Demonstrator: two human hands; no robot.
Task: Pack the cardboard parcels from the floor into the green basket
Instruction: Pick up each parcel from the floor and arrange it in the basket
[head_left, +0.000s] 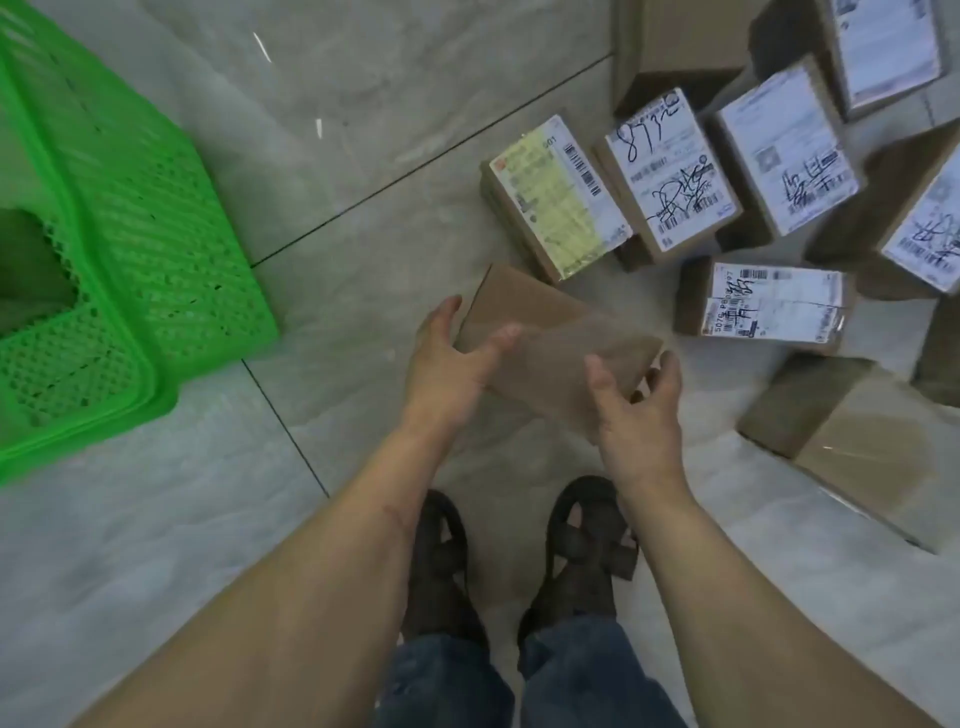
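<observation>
Grey tiled floor (363, 218); plain parcel (550, 338) between both hands (seemingly gripped)

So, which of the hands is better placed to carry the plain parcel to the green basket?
The left hand: it already grips the plain parcel on the side facing the green basket. The right hand holds the far end.

The basket (104, 249) stands on the floor (363, 156) at nine o'clock. A parcel (550, 338) sits at centre between the left hand (447, 364) and right hand (639, 410). More parcels (675, 176) crowd from one to three o'clock. The feet (441, 561) lie at six.
</observation>
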